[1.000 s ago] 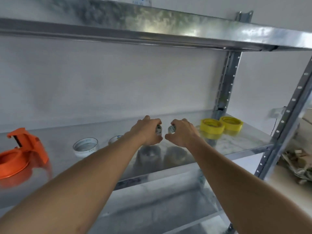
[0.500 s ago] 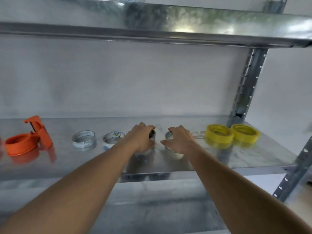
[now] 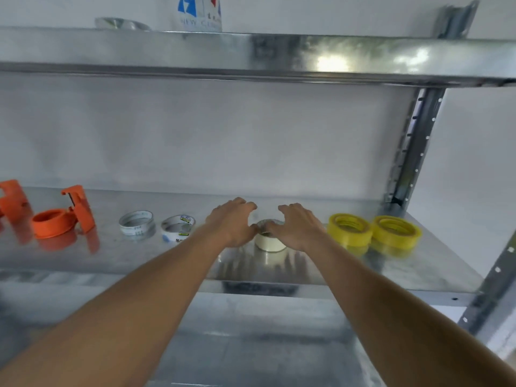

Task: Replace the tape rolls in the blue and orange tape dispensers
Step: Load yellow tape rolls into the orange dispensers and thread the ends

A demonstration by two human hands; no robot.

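Observation:
A cream tape roll lies flat on the metal shelf, with a shiny rim showing on its top. My left hand and my right hand flank it with fingers spread and lifted, and both thumbs rest by its upper edge. An orange tape dispenser stands at the left of the shelf, with a second orange piece at the frame's edge. No blue dispenser is in view.
Two whitish tape rolls lie between the dispenser and my hands. Two yellow rolls sit to the right. An upper shelf overhangs, with a printed box on it. A steel upright stands at the back right.
My hands came down from above the shelf to its surface, and their fists opened. The small rolls they gripped are out of my fingers, and a cream roll now shows between them.

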